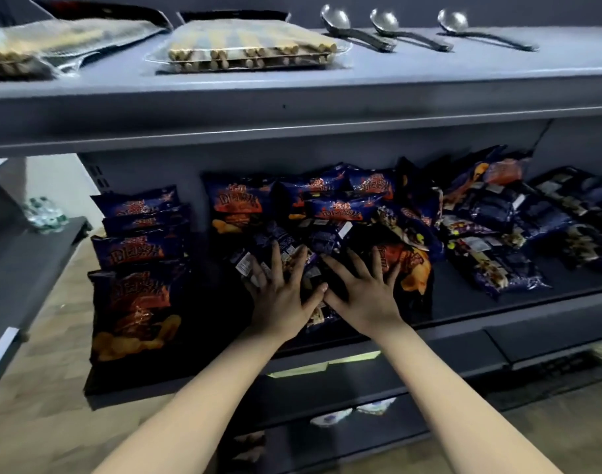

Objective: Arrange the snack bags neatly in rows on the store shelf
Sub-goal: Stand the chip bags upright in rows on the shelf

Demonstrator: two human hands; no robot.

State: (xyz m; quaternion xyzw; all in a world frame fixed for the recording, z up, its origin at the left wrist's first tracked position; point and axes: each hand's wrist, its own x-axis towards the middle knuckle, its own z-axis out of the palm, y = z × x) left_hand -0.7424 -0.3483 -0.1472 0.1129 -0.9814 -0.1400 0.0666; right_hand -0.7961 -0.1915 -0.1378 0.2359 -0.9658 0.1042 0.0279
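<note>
Shelf (464,295): flat bags (313,241) (both hands)

We see bare shelf (464,295) right of the heap (327,217), and a gap (207,295) (narrow) between it and the row (138,251); the upper shelf (292,111) overhangs.
</note>
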